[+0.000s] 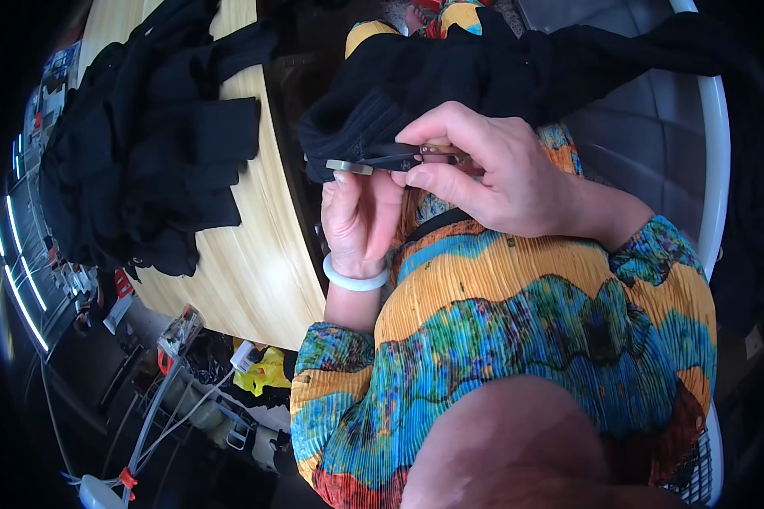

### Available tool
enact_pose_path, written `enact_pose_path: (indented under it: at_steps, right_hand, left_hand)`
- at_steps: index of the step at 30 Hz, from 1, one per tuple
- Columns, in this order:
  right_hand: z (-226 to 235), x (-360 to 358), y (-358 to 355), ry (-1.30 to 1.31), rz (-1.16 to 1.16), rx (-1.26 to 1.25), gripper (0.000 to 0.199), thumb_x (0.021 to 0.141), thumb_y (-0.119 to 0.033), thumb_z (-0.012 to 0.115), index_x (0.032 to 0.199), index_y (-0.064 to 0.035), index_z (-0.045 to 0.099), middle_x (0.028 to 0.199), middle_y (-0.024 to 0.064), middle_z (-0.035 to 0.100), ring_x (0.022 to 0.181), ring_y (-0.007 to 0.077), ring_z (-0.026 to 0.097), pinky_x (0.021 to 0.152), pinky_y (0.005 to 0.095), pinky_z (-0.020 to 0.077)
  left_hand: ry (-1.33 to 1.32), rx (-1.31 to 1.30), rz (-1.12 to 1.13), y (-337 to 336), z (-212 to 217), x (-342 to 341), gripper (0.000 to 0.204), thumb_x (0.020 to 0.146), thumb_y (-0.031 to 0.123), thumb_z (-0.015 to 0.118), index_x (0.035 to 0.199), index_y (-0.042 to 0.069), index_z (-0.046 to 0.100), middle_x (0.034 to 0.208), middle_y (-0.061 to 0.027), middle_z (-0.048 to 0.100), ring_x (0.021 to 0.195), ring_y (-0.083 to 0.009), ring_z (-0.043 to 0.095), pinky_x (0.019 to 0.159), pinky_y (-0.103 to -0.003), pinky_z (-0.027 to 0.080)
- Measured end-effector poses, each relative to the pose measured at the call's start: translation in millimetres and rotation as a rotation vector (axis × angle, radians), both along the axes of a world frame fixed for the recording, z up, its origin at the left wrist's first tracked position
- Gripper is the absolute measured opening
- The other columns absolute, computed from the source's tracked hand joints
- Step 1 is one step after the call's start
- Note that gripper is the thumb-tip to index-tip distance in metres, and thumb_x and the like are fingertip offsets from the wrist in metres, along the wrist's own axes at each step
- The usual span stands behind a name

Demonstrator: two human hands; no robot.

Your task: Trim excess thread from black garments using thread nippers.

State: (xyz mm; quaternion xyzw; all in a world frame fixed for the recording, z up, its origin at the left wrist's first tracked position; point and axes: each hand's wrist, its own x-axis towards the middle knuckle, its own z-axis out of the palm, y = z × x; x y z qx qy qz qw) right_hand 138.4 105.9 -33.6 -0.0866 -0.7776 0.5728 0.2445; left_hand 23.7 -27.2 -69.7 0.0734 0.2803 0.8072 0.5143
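My right hand (509, 174) is closed around a pair of small thread snips (441, 153), their dark blades pointing left toward my left hand. Fingers of my left hand (356, 222) pinch the ribbed edge of a black knitted garment (475, 76), which lies across my lap. At the left thumb tip sits a short pale metallic band (349, 167); whether it is worn or held I cannot tell. The blade tips come close to the fabric beside this band, and black on black hides whether they touch it. A white bangle circles my left wrist.
To the left, a heap of black garments (153, 153) covers much of a light wooden table (272, 246). A grey chair with a pale curved frame (716, 161) stands at my right. Below the table are cables and a yellow bag (263, 373).
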Motion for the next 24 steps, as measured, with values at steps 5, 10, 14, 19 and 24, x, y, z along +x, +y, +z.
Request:
enact_pose_path:
  at_steps: [5,10,14,19,24]
  right_hand:
    - [-1.6,-3.4,-3.9,-0.027,-0.077,0.003,0.02,0.076,-0.014,0.061,0.089,-0.0012,0.051,0.07,0.0106,0.058,0.059,0.0207,0.059,0.051,0.028,0.0456]
    - [-1.2,-5.6,-1.7,0.024,-0.071,0.125,0.021,0.076,-0.005,0.063,0.094,0.0009,0.053,0.071,0.0058,0.059,0.059,0.0114,0.058,0.05,0.0204,0.0442]
    - [-4.3,-7.7,-2.9,0.048,-0.095,0.181,0.019,0.076,-0.004,0.062,0.092,0.0003,0.054,0.07,0.0064,0.059,0.06,0.0126,0.06,0.051,0.0213,0.0459]
    - [-3.9,-8.9,-0.1,0.082,-0.194,0.01,0.014,0.075,-0.008,0.062,0.085,-0.0025,0.054,0.067,0.0088,0.059,0.057,0.0185,0.06,0.049,0.0254,0.0453]
    - [-6.2,-8.1,18.5,0.094,-0.318,-0.055,0.015,0.077,-0.008,0.063,0.089,-0.0023,0.055,0.06,0.0031,0.055,0.051,0.0057,0.051,0.047,0.0192,0.0395]
  left_hand:
    - [-0.049,0.065,-0.017,-1.1,-6.4,-0.4,0.036,0.083,0.029,0.055,0.114,0.011,0.051,0.117,-0.0046,0.052,0.111,-0.0207,0.045,0.1,-0.041,0.029]
    - [-0.051,0.034,0.007,-1.2,-5.6,1.5,0.034,0.084,0.028,0.055,0.112,0.011,0.053,0.114,-0.0045,0.054,0.109,-0.0203,0.046,0.099,-0.041,0.03]
    - [-0.066,0.089,-0.035,-2.9,-10.3,0.4,0.033,0.083,0.027,0.056,0.112,0.011,0.053,0.113,-0.0043,0.054,0.108,-0.0204,0.047,0.098,-0.04,0.032]
    - [-0.071,-0.021,-0.032,1.9,-1.3,1.2,0.048,0.08,0.03,0.06,0.12,0.01,0.044,0.123,-0.0088,0.045,0.113,-0.0252,0.043,0.098,-0.042,0.033]
    - [-0.082,-0.039,-0.055,-3.9,-2.5,-2.3,0.051,0.081,0.028,0.059,0.125,0.011,0.039,0.126,-0.0101,0.042,0.114,-0.0265,0.042,0.092,-0.044,0.039]
